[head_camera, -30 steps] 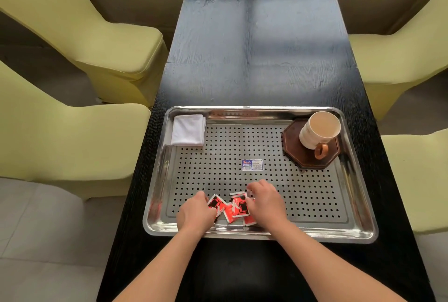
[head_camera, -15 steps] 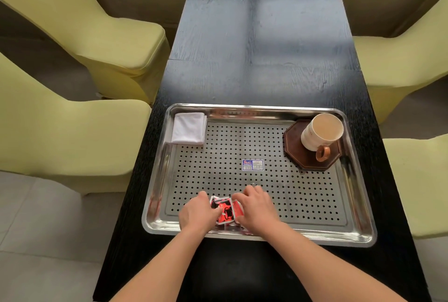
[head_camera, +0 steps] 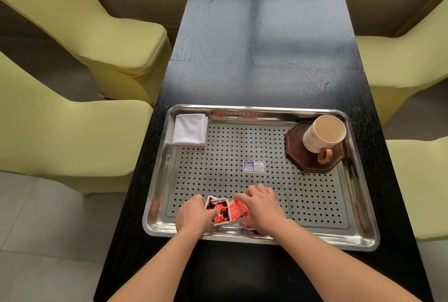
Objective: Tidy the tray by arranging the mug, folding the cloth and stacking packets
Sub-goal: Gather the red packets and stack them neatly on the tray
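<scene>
A perforated steel tray (head_camera: 358,226) lies on the black table. Several red packets (head_camera: 225,210) sit bunched at its near edge. My left hand (head_camera: 194,215) pinches the left packets with thumb and curled fingers. My right hand (head_camera: 263,207) lies over the right packets with bent fingers; part of the pile is hidden beneath it. A folded white cloth (head_camera: 189,129) lies in the tray's far left corner. A cream mug (head_camera: 322,135) with an orange handle stands on a dark octagonal coaster (head_camera: 308,158) in the far right corner.
A small blue and white sticker (head_camera: 253,166) is stuck to the middle of the tray. The black table (head_camera: 261,47) stretches away beyond it. Yellow-green chairs (head_camera: 72,127) stand close along both sides of the table.
Both hands drew together and pushed the spread packets into a tighter bunch. The right hand then eased slightly right, uncovering a red packet. Cloth and mug stay put.
</scene>
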Demonstrator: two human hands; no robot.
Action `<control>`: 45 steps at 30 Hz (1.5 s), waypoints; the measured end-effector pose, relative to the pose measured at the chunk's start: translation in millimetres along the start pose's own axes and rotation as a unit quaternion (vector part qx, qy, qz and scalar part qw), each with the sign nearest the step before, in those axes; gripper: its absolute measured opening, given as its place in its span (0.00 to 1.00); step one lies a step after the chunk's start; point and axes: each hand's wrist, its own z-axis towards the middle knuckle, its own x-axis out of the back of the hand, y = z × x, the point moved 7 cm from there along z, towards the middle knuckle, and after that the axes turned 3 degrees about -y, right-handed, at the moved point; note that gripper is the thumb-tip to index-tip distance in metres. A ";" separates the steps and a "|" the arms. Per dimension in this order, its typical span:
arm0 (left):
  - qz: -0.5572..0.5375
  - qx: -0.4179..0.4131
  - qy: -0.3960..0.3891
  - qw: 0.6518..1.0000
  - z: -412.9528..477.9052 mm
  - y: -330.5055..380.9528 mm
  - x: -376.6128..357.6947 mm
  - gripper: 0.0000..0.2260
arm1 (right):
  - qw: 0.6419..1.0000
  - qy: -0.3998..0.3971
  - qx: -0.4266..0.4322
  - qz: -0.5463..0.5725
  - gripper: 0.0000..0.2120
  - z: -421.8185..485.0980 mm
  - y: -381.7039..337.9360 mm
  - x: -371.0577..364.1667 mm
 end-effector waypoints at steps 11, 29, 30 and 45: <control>-0.010 0.014 -0.002 1.000 5.3 -11.6 2.0 0.14 | 0.977 0.058 0.153 -0.135 0.02 -10.1 -24.2 18.6; -0.018 0.018 -0.006 1.000 2.5 -5.4 -6.5 0.13 | 0.992 0.073 0.033 -0.097 0.18 2.7 -10.8 12.2; -0.018 0.018 -0.007 1.000 3.0 -5.9 -6.8 0.13 | 0.991 0.083 0.036 -0.102 0.15 4.4 -12.7 15.1; -0.009 0.014 0.008 1.000 1.7 -4.3 -6.2 0.16 | 0.951 -0.019 -0.178 0.252 0.13 0.0 5.8 9.2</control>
